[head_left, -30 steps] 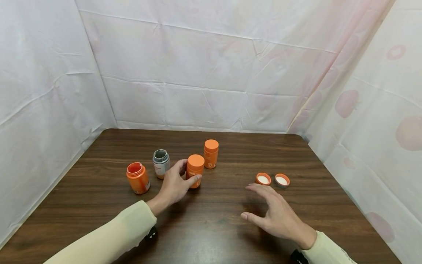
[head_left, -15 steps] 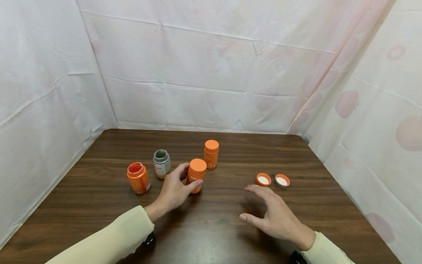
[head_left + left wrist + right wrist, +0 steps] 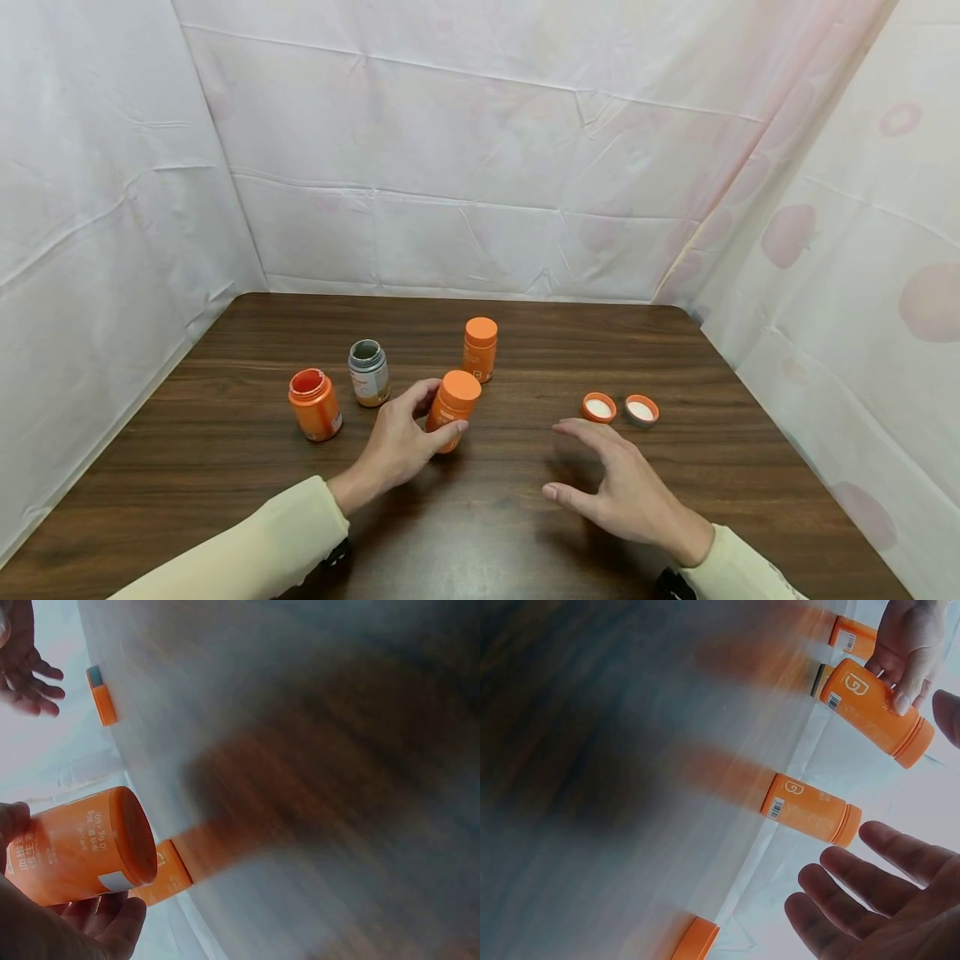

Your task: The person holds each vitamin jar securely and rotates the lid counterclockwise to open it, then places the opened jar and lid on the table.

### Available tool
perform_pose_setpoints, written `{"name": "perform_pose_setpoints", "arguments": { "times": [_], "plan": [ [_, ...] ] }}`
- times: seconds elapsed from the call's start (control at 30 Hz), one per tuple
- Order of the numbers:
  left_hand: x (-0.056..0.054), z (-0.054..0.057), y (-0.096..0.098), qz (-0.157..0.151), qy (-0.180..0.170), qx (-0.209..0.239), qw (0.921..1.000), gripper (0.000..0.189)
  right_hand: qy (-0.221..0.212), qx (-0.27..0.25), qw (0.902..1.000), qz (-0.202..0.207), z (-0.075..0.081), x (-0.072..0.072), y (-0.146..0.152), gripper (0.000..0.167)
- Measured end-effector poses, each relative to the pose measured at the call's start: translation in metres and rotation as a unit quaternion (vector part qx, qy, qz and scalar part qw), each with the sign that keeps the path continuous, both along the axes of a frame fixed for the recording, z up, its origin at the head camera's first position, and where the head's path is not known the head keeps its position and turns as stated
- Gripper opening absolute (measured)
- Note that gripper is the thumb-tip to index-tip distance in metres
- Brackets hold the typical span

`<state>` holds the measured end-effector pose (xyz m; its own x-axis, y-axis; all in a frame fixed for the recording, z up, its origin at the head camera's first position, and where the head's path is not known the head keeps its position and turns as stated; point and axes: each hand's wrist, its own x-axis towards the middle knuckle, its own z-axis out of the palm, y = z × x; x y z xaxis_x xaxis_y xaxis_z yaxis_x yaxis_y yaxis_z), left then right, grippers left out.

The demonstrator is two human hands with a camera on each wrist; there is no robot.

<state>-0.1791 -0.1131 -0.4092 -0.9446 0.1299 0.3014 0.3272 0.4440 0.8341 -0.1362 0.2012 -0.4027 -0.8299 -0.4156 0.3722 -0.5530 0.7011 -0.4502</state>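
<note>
My left hand (image 3: 401, 437) grips a capped orange bottle (image 3: 456, 398) by its side, thumb on the near face, fingers behind. The bottle tilts to the right, and in the left wrist view its base (image 3: 136, 836) shows lifted off the table. My right hand (image 3: 626, 492) hovers over the table with spread, relaxed fingers and holds nothing. Just beyond its fingertips lie two upturned caps: an orange cap (image 3: 599, 407) and an orange-and-grey cap (image 3: 642, 410), both with white insides. Behind the held bottle stands another capped orange bottle (image 3: 480, 348).
To the left stand two uncapped bottles, an orange one (image 3: 315, 406) and a grey one (image 3: 368, 373) with a white label. The dark wooden table (image 3: 480, 542) is bounded by white curtains (image 3: 450, 167) at the back and sides.
My left hand has drawn the orange bottle toward me and slightly right, tilting it more. The right hand has drifted slightly left. The other bottles and the caps have stayed put.
</note>
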Motion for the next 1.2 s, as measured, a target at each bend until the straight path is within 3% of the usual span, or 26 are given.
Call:
{"name": "perform_pose_setpoints", "arguments": {
  "times": [0.43, 0.77, 1.2],
  "plan": [
    [0.007, -0.003, 0.004, -0.04, 0.034, -0.004, 0.9986, 0.058, -0.022, -0.019, 0.9996, -0.005, -0.001, -0.001, -0.004, 0.073],
    [0.014, -0.004, 0.009, -0.071, 0.041, -0.019, 0.9965, 0.061, -0.034, -0.038, 0.9987, -0.008, -0.001, 0.0, -0.007, 0.069],
    [0.019, -0.002, 0.019, -0.092, 0.074, -0.074, 0.9903, 0.059, -0.04, -0.089, 0.9951, 0.012, -0.002, -0.002, -0.013, 0.057]
  ]
}}
